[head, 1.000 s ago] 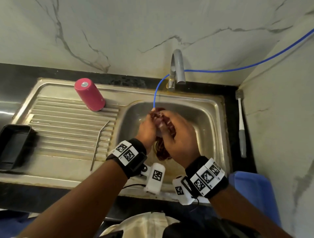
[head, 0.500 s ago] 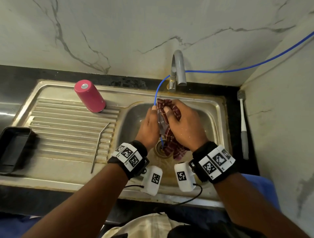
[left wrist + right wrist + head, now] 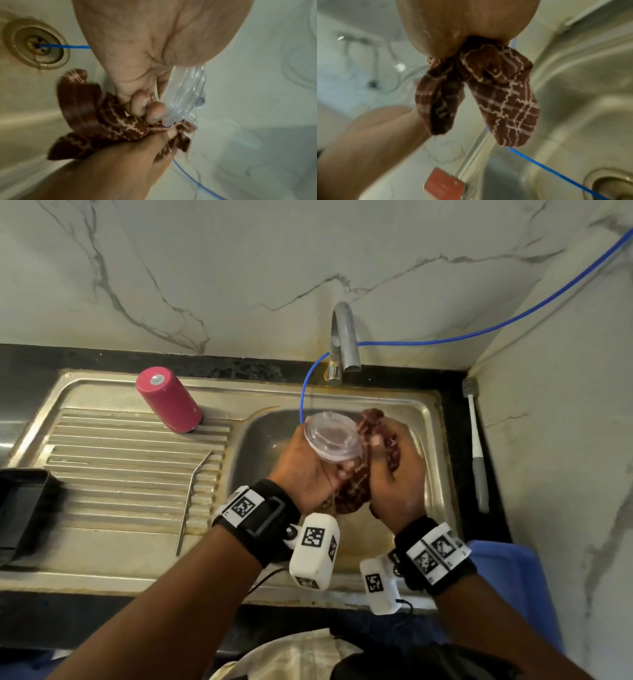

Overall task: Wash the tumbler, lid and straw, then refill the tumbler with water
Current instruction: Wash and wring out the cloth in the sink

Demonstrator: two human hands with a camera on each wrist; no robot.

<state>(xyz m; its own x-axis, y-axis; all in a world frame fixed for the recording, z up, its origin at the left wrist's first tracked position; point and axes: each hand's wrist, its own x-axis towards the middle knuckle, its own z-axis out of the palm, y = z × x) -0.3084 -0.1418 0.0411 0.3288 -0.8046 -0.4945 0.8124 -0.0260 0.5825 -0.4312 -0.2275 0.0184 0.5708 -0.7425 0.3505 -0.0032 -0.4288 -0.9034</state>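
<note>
Between the hands, left hand (image 3: pixel 310 474) gripped the wet clear lid (image 3: pixel 333 436) while right hand (image 3: pixel 394 477) clutched the cloth (image 3: pixel 356 491); the slick lid could slip into the sink (image 3: pixel 424 419).

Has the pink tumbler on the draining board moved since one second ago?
No. The pink tumbler stands upside down at the same back corner of the draining board, left of the tap, as before.
</note>
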